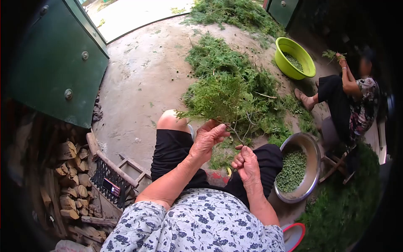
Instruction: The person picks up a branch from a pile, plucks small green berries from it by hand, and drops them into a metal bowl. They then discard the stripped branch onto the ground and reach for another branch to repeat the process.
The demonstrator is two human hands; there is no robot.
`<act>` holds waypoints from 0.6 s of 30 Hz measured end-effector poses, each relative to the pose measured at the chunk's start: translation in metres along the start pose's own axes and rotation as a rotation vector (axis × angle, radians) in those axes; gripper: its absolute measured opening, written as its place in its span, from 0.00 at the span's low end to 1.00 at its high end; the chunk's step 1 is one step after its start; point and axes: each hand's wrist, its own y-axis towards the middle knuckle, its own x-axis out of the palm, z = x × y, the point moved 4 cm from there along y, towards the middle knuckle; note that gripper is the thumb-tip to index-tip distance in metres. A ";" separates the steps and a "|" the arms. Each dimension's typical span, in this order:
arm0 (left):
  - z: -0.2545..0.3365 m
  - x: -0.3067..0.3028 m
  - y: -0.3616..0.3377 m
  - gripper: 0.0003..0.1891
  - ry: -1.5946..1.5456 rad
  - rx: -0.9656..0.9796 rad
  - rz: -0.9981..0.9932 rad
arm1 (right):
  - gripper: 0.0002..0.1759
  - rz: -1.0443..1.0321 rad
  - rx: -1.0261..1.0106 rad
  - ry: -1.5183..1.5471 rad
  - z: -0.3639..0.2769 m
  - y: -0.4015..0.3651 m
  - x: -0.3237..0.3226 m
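A leafy evergreen branch, flat and feathery like cypress or arborvitae, is held up in front of my knees. My right hand grips the bare lower end of its stem. My left hand is closed with thumb and fingers pinched at a side twig of the same branch; anything small between those fingertips is hidden. Beside my right knee stands a metal basin with many small green round cones or berries in it.
Cut greenery lies heaped on the floor ahead. A lime-green basin holds more green pieces. At right, a seated person holds a sprig. On the left are a low chair bearing a phone, split firewood and a green door.
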 end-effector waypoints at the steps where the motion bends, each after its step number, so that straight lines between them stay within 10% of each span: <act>1: 0.000 -0.003 0.001 0.11 -0.036 -0.011 0.002 | 0.19 -0.004 0.000 -0.002 0.000 -0.001 0.002; 13: 0.038 0.012 -0.002 0.09 -0.244 0.027 -0.101 | 0.14 -0.031 -0.422 -0.911 -0.035 -0.034 0.029; 18: 0.057 0.005 0.008 0.15 0.373 -0.176 -0.300 | 0.14 0.232 -0.704 -0.874 -0.075 -0.036 0.032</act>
